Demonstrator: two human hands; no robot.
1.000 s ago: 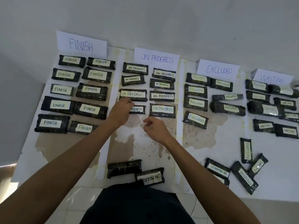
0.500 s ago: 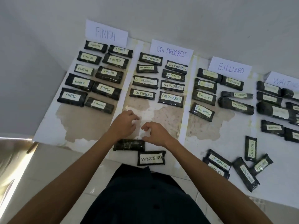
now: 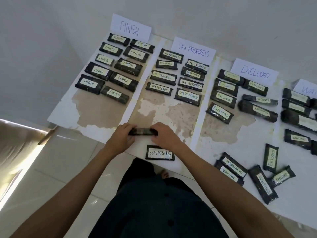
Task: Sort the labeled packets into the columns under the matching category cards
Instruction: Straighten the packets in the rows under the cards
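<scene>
Below, at the near edge of the sheet (image 3: 214, 143), a person is gripping a dark packet (image 3: 143, 131) between both hands, its label not showing. Left hand (image 3: 121, 139) is closing around the packet's left end, fingers curled over the top; right hand (image 3: 164, 136) is clasping the right end the same way. The packet is lying level between them, in the near part of the middle column, well short of the rows already laid out. Just beside the hands, nearer the person, an ON PROGRESS packet (image 3: 160, 153) is resting face up, its lettering upside down to the camera and touching the right wrist's edge in view. Farther up, the ON PROGRESS card (image 3: 193, 50) is heading two files of packets, flanked by the FINISH card (image 3: 130, 29) and EXCLUDED card (image 3: 254, 72). To the right, a loose cluster of packets (image 3: 248, 172) is waiting unsorted.
</scene>
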